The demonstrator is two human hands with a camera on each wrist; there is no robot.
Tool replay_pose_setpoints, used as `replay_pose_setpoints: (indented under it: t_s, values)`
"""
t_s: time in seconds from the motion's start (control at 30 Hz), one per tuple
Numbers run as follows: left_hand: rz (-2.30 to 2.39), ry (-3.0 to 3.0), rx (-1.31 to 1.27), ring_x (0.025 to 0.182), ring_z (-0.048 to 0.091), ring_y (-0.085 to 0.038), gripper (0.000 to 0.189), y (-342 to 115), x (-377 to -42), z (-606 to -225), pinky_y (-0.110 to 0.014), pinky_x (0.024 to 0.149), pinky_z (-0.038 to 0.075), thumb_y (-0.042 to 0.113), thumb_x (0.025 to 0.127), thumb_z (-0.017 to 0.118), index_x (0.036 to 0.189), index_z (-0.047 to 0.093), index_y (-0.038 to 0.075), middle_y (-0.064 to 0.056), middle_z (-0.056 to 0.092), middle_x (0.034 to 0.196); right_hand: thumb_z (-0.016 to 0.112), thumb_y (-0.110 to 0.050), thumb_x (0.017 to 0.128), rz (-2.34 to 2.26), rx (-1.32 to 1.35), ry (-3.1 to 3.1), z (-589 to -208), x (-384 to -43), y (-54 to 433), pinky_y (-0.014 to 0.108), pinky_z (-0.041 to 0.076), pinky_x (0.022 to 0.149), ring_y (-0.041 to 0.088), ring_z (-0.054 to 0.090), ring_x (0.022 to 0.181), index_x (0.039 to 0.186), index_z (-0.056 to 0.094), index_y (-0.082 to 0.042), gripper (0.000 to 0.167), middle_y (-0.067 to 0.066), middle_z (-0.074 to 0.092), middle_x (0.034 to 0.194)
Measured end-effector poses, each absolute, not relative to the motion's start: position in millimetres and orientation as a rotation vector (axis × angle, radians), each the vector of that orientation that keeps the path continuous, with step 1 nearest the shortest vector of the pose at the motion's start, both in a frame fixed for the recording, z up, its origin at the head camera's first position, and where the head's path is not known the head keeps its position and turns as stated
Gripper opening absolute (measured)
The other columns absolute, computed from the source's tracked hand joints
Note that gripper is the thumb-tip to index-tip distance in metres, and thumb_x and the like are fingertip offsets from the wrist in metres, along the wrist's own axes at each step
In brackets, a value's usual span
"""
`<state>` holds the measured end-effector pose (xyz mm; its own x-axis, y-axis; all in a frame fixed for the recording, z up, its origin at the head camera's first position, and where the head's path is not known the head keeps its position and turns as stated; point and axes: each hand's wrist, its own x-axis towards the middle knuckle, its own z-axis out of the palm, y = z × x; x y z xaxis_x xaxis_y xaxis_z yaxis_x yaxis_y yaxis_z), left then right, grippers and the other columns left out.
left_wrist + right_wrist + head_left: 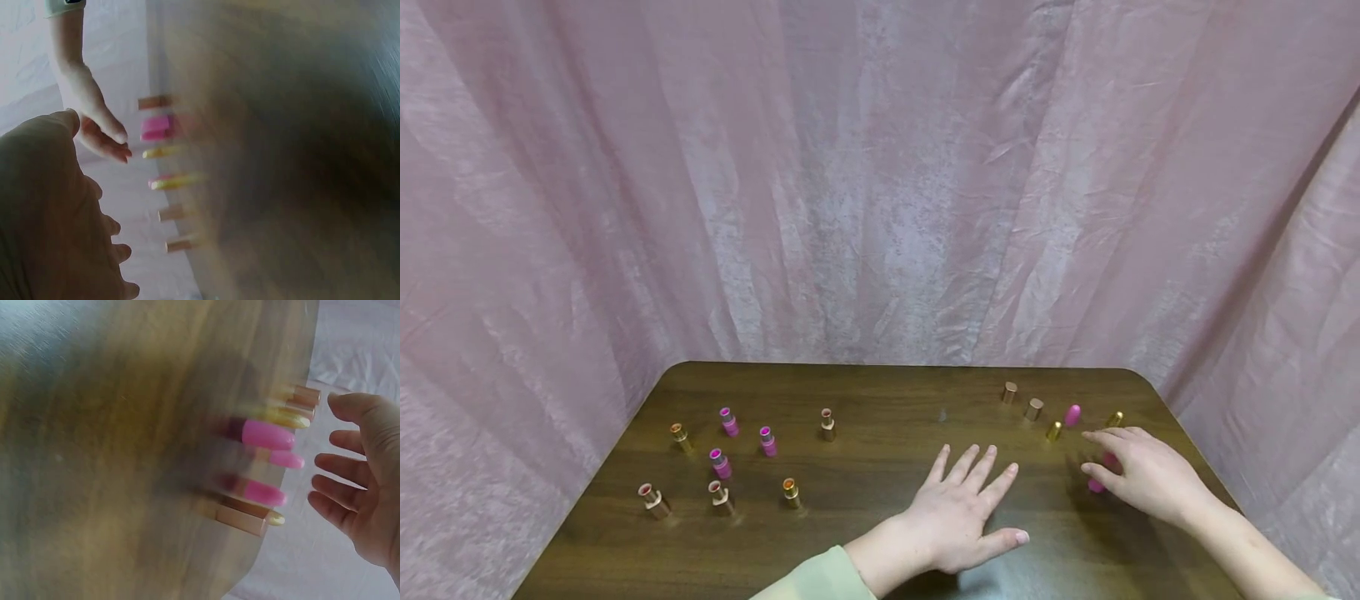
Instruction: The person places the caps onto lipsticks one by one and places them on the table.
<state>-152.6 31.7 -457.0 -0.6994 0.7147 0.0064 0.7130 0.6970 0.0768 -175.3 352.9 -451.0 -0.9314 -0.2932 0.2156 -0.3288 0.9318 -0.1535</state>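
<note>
My left hand (958, 517) hovers over the middle of the table, palm down with its fingers spread, holding nothing. Further right, my right hand (1142, 475) hangs above a group of lipstick caps, fingers loosely bent and apart. The right wrist view shows a gap between those fingers and the pink caps (269, 435), gold cap and rose-gold cap (240, 519). In the head view a pink cap (1072, 415), a gold cap (1055, 431) and a rose-gold cap (1034, 408) stand left of this hand. It partly covers another pink cap (1097, 485).
Several uncapped lipsticks stand on the left half of the wooden table (880, 400), among them a pink one (729, 422), a gold one (792, 493) and a rose-gold one (827, 425). A pink curtain (880, 208) hangs behind the table and at its sides.
</note>
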Motion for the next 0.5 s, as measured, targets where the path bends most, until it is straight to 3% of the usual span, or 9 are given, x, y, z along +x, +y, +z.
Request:
replay_pose_setpoints:
  t_s: [0.23, 0.37, 0.5]
  values:
    - [0.071, 2.824, 1.258, 0.155, 0.014, -0.022, 0.081, 54, -141, -470, -0.056, 0.121, 0.017, 0.080, 0.096, 0.012, 0.165, 0.011, 0.036, 0.001, 0.013, 0.170, 0.082, -0.029, 0.086, 0.321, 0.394, -2.971, -466, -166, 348, 0.065, 0.049, 0.089, 0.048, 0.063, 0.112, 0.123, 0.069, -0.001, 0.048, 0.021, 0.070, 0.119]
    - [0.053, 2.821, 1.276, 0.155, 0.015, -0.021, 0.082, 59, -137, -480, -0.055, 0.121, 0.018, 0.080, 0.095, 0.012, 0.165, 0.012, 0.036, 0.002, 0.014, 0.170, 0.085, -0.022, 0.082, 0.294, 0.374, -2.955, -476, -164, 349, 0.056, 0.054, 0.082, 0.033, 0.070, 0.096, 0.109, 0.072, -0.008, 0.033, 0.005, 0.072, 0.098]
    - [0.034, 2.821, 1.277, 0.155, 0.016, -0.021, 0.082, 61, -136, -487, -0.054, 0.121, 0.018, 0.081, 0.095, 0.012, 0.164, 0.012, 0.037, 0.001, 0.015, 0.170, 0.085, -0.020, 0.080, 0.279, 0.345, -2.961, -482, -164, 351, 0.048, 0.053, 0.069, 0.016, 0.064, 0.078, 0.098, 0.069, -0.016, 0.025, -0.011, 0.062, 0.083]
